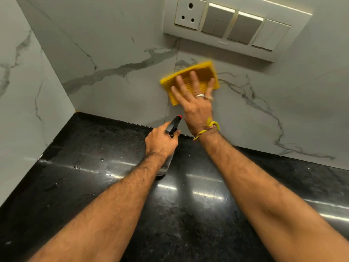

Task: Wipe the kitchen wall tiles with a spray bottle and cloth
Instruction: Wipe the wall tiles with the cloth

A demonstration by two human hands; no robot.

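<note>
The right hand [196, 103] presses a yellow cloth [190, 82] flat against the marble wall tiles [120, 59] below a switch panel [236, 25], fingers spread apart; the left hand [160, 142] is clamped around a spray bottle [172, 126] above the black worktop [94, 186].
</note>
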